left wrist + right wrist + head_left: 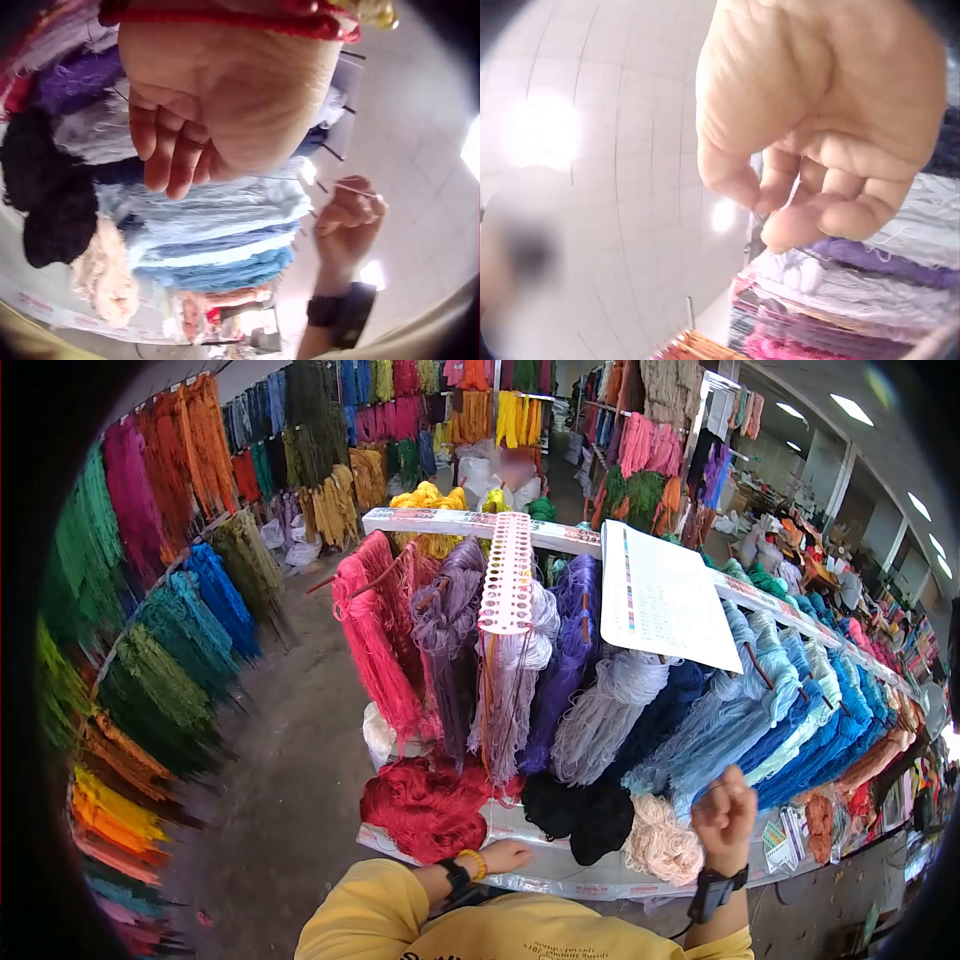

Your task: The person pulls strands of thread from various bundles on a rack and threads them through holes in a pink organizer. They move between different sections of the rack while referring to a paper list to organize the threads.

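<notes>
- While your right hand [724,815] is raised in front of the light blue yarn [715,725], its thumb and fingers pinch a pale thread [358,188] narrowly.
- Your left hand [505,857] is low at the table's front edge, beside the black yarn [600,820] and the red yarn [425,810]. Its fingers bend inward; you can't tell from these views whether they grip the thread.
- Watch for a snag: the thread is thin, and loose strands and rod ends [757,665] are near your raised hand. Pulling hard against a catch could snap it.
- A weak pinch could also let it slip, and it would be hard to spot against pale yarn [664,842].
- The thread lies between your hands, its long axis running sideways from near the left palm towards the right fingertips; its far end is hidden.
</notes>
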The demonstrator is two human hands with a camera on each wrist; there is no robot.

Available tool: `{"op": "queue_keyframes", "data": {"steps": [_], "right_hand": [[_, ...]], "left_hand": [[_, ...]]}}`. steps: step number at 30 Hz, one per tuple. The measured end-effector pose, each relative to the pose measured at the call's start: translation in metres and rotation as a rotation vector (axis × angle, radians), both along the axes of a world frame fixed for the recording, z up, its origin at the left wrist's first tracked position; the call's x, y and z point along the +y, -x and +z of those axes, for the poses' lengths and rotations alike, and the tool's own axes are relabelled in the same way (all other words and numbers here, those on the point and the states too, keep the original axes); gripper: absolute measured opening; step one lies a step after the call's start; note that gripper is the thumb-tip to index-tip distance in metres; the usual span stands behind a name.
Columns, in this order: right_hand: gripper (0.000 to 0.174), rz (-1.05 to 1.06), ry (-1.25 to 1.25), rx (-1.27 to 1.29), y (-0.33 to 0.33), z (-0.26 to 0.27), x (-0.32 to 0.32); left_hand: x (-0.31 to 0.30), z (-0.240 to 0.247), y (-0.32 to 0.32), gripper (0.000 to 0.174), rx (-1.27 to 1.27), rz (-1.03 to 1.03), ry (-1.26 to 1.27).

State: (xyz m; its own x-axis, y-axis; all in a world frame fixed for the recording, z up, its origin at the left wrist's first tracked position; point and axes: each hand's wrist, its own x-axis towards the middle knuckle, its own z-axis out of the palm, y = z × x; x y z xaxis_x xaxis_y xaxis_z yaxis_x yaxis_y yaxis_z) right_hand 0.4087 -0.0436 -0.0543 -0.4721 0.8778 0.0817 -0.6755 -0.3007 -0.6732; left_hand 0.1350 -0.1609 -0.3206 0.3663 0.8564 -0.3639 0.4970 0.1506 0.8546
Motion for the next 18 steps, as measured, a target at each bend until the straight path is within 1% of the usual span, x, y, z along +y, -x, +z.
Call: {"op": "queue_keyframes", "data": {"steps": [1, 3, 5, 7, 8, 9, 10, 11, 12, 13, 14, 15, 16, 17, 18], "right_hand": [[0.015, -0.006, -0.030, -0.006, -0.006, 0.013, 0.001], [0.013, -0.070, -0.135, -0.035, -0.024, 0.031, 0.009], [0.013, -0.204, -0.159, 0.067, -0.059, 0.049, 0.023], [0.014, -0.426, -0.218, 0.109, -0.096, 0.085, 0.036], [0.016, -0.592, -0.288, 0.079, -0.127, 0.097, 0.047], [0.017, -0.756, -0.359, 0.048, -0.148, 0.107, 0.053], [0.016, -0.861, -0.401, -0.134, -0.150, 0.113, 0.054], [0.016, -0.960, -0.441, -0.318, -0.150, 0.118, 0.054], [0.016, -1.055, -0.478, -0.506, -0.149, 0.121, 0.053], [0.015, -0.986, -0.569, -0.807, -0.139, 0.110, 0.052], [0.011, -0.863, -0.538, -1.131, -0.114, 0.100, 0.046], [0.005, -0.620, -0.492, -1.380, -0.088, 0.089, 0.039], [0.006, -0.431, -0.696, -1.359, -0.060, 0.063, 0.034], [0.009, -0.167, -0.853, -1.362, -0.032, 0.046, 0.027], [0.012, 0.018, -0.967, -1.463, -0.005, 0.032, 0.017]], "left_hand": [[-0.017, -0.014, 0.008, 0.026, -0.030, 0.036, 0.063], [-0.049, -0.061, 0.027, 0.026, -0.121, 0.093, 0.057], [-0.074, -0.092, 0.049, 0.025, -0.084, 0.088, 0.083], [-0.092, -0.067, 0.064, 0.024, 0.040, 0.108, 0.286], [-0.113, -0.110, 0.080, 0.021, 0.200, -0.073, 0.150], [-0.121, -0.124, 0.086, 0.018, 0.263, -0.141, 0.186], [-0.126, -0.120, 0.089, 0.015, 0.323, -0.214, 0.219], [-0.130, -0.113, 0.095, 0.012, 0.285, -0.174, 0.426], [-0.125, -0.088, 0.096, 0.010, 0.242, -0.132, 0.633], [-0.113, -0.075, 0.091, 0.009, 0.272, -0.026, 0.305], [-0.095, -0.058, 0.080, 0.014, 0.299, 0.078, -0.023], [-0.066, -0.015, 0.062, 0.026, 0.266, 0.159, -0.181], [-0.039, 0.027, 0.040, 0.037, 0.163, 0.278, -0.391], [-0.017, 0.082, 0.017, 0.046, 0.082, 0.328, -0.296], [0.003, 0.112, -0.005, 0.051, -0.204, 0.339, -0.442]]}}
